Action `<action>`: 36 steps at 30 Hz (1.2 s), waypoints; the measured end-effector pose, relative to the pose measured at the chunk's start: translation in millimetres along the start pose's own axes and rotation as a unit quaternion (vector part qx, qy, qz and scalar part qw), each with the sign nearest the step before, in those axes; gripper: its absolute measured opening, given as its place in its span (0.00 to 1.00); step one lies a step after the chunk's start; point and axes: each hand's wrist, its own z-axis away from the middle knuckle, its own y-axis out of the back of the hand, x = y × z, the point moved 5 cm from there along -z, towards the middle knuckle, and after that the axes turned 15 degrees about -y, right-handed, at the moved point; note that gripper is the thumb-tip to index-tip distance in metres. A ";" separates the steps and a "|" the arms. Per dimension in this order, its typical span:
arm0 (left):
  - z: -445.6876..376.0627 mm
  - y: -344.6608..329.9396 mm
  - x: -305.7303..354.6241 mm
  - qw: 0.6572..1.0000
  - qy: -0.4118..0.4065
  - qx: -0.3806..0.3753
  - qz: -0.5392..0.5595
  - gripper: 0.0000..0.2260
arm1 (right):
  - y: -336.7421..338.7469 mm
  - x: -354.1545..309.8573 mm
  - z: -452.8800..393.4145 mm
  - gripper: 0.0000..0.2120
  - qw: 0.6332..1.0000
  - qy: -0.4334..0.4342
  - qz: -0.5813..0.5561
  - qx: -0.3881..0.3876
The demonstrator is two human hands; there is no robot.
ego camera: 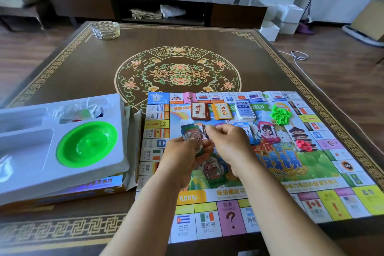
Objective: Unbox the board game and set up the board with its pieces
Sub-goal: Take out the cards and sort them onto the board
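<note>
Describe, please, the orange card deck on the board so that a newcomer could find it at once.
Start at the paper game board on the patterned table. Along its far edge lie three card decks side by side. The orange deck is the middle one, between a dark red deck and a white-and-blue deck.

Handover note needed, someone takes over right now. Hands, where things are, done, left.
Left hand: grips a stack of play money.
Right hand: pinches a note off that stack's top.
Board: unfolded flat on the table.
On it: brown card deck, orange card deck, white card deck in a row along the far side; green pieces and red pieces in piles at right; several money piles mid-board.
White tray on the box, left of the board, holds a green bowl and a plastic bag.
Left: finish sorting the money, empty the bag.
</note>
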 end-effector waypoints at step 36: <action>-7.8 2.3 1.9 0.999 -0.018 0.031 -0.019 0.07 | 22.7 46.0 9.4 0.11 0.995 -0.041 0.084 -0.040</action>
